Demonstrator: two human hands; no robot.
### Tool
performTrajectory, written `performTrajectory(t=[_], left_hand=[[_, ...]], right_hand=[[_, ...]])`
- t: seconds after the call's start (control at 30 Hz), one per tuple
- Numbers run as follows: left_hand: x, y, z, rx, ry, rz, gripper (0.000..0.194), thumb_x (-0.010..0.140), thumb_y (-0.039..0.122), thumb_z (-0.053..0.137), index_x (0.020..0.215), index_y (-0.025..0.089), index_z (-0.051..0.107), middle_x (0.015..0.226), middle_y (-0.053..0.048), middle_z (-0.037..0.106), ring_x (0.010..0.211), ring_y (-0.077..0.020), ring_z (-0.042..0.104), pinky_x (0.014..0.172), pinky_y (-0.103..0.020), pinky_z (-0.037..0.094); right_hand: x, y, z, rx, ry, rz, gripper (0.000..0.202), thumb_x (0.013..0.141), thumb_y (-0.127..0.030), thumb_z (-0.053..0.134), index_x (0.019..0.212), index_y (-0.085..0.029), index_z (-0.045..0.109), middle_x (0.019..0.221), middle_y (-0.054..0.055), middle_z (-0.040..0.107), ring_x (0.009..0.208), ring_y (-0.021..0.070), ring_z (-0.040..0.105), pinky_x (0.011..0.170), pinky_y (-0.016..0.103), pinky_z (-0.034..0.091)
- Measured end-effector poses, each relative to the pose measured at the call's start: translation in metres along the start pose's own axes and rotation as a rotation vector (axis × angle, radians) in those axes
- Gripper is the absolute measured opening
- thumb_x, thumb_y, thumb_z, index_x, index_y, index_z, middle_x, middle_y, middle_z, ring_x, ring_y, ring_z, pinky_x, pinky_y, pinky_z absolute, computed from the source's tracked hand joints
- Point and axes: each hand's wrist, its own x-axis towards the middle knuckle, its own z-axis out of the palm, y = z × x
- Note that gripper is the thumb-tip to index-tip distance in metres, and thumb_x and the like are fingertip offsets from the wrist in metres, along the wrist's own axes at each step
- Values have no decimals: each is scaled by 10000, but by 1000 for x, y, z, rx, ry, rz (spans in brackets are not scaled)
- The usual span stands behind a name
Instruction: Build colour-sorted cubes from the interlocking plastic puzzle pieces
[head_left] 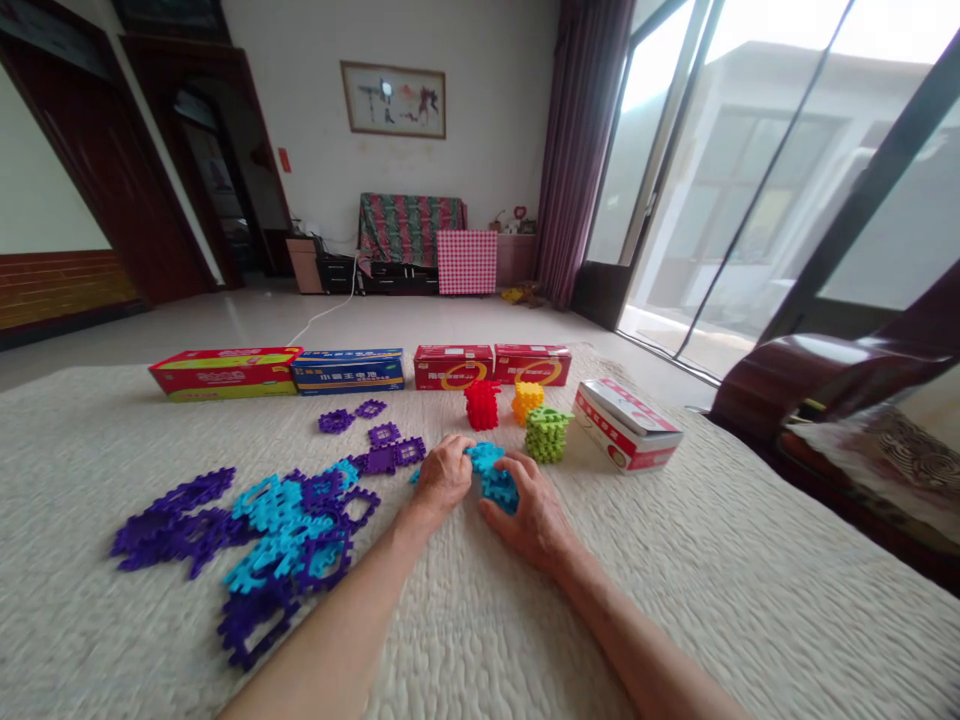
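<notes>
Between my hands lies a small stack of light-blue interlocking plastic tiles (pixel 499 490) on the cream cloth. My right hand (pixel 532 510) curls round the stack's right side, thumb in front and fingers over the top. At its upper left, my left hand (pixel 446 475) has its fingers bent together close to a blue tile; what they pinch, if anything, is hidden. Just beyond stand a red stack (pixel 482 405), a yellow stack (pixel 528 402) and a green stack (pixel 547 434) of similar tiles. Loose light-blue tiles (pixel 281 530) and purple tiles (pixel 176 525) are heaped left of my left forearm.
Along the far edge stand a red and yellow-green box (pixel 225 374), a blue box (pixel 349 371) and two red boxes (pixel 454 368). A white and red carton (pixel 628 425) sits to the right. A dark wooden armrest (pixel 780 380) borders the right side.
</notes>
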Motion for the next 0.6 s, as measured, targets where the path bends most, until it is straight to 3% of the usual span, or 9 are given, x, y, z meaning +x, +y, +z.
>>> performTrajectory(t=[0.13, 0.3, 0.47, 0.6], left_hand=[[3, -3, -2, 34, 24, -23, 282, 776, 74, 415, 890, 182, 649, 882, -46, 659, 879, -174, 605, 841, -300, 472], [1, -9, -15, 173, 29, -24, 303, 769, 40, 419, 889, 174, 662, 911, -63, 653, 908, -185, 591, 868, -301, 449], [0, -17, -29, 330, 5, -137, 317, 765, 22, 419, 853, 164, 688, 917, -92, 654, 940, -213, 588, 879, -316, 440], [4, -15, -34, 273, 38, -134, 377, 726, 7, 421, 921, 168, 701, 985, -83, 665, 965, -211, 594, 894, -314, 447]], right_hand=[[1, -2, 0, -28, -10, -6, 456, 665, -235, 644, 1095, -220, 493, 1255, 105, 503, 1098, 232, 536, 964, 386, 426], [2, -7, -4, -41, -26, -31, 355, 667, -198, 570, 1016, -212, 503, 1084, 84, 562, 980, 213, 554, 902, 360, 447], [-2, -14, -8, -2, -127, -178, 374, 662, -171, 559, 1031, -215, 511, 1106, 84, 535, 1031, 218, 530, 929, 353, 430], [-5, -21, -11, 62, -225, -269, 399, 690, -186, 579, 1082, -213, 514, 1142, 82, 532, 1062, 212, 521, 946, 338, 420]])
